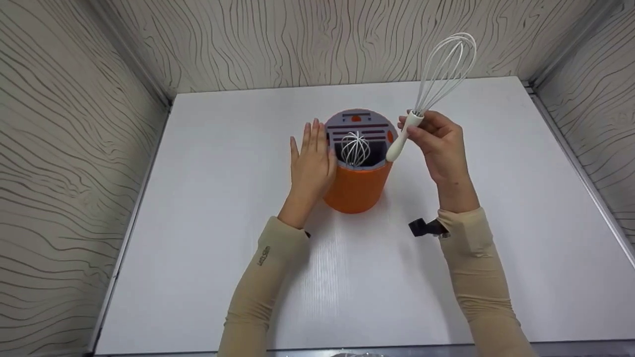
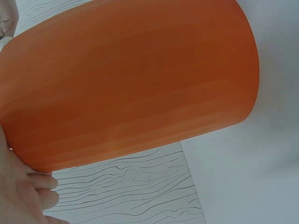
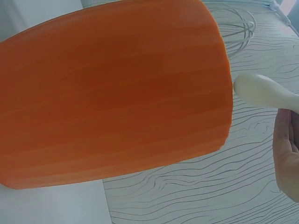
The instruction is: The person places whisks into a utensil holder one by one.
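An orange utensil holder (image 1: 358,191) with a grey slotted top stands on the white table. My left hand (image 1: 313,163) rests against its left side with the fingers straight. Between thumb and fingers, my right hand (image 1: 441,141) pinches a white whisk (image 1: 405,136) near the top of its handle, wires upward. The handle's lower end (image 3: 257,89) is beside the holder's rim on the right; whether they touch I cannot tell. A second whisk (image 1: 355,148) stands in the holder's large dark compartment, only its wire head showing. In the left wrist view, the left fingers (image 2: 42,191) lie along the holder's wall.
The white table (image 1: 213,208) is bounded by wood-patterned panels (image 1: 297,44) at the back and both sides. A small black wrist camera (image 1: 420,227) sticks out from the right sleeve over the table. Something partly cut off shows at the front edge.
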A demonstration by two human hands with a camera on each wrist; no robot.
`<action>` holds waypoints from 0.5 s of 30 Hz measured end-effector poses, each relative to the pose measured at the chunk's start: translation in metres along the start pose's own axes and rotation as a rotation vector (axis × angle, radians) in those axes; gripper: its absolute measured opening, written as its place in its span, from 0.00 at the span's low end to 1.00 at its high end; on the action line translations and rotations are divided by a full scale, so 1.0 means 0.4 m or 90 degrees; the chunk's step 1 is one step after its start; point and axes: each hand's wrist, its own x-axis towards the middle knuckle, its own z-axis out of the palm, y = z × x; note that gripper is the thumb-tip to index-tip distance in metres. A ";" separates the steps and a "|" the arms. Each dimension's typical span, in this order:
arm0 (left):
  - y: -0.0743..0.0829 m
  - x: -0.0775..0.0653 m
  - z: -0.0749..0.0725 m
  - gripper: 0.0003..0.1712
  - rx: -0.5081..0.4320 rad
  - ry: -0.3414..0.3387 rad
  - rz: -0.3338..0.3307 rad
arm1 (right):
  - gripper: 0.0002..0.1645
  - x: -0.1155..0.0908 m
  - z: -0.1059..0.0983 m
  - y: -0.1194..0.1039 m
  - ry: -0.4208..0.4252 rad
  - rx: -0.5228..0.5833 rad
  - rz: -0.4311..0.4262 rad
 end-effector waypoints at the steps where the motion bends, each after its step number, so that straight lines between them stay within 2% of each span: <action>1: 0.000 0.000 0.000 0.32 0.001 0.000 0.000 | 0.13 0.001 0.002 0.002 0.000 -0.001 -0.004; 8: 0.000 0.002 0.000 0.32 0.000 -0.001 -0.002 | 0.13 0.005 0.010 0.012 -0.005 -0.017 -0.021; 15: -0.002 0.001 0.002 0.32 0.000 0.003 0.002 | 0.12 0.008 0.017 0.023 0.011 -0.054 -0.009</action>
